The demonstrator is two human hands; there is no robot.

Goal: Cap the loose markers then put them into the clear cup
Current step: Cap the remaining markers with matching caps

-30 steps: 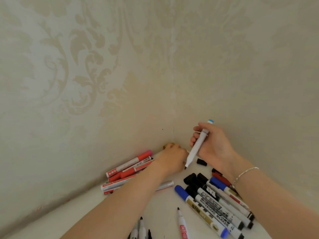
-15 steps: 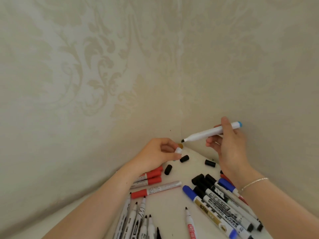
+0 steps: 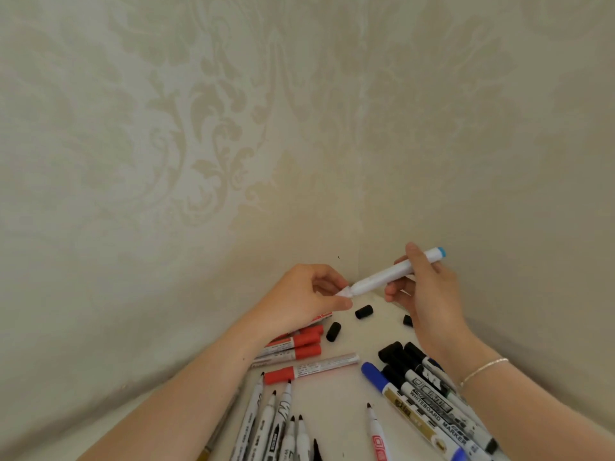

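Markers lie scattered on the white worktop point(image 3: 336, 400), while one white marker point(image 3: 389, 277) is raised above it. The right hand point(image 3: 422, 294) grips its barrel for steadiness; the left hand point(image 3: 306, 297) pinches a white cap point(image 3: 344, 291) at its tip, apparently seating it. Loose black caps point(image 3: 363, 311) sit just below. Patterned cream wallpaper point(image 3: 199, 144) encloses this corner; no clear cup shows.

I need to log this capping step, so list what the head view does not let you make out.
- Clear cup: not in the head view at all.
- White marker tip: covered by the white cap and left hand; whether it is seated cannot be told.
- Black cap: partly behind the right hand.
- Uncapped markers: cut off by the bottom edge.
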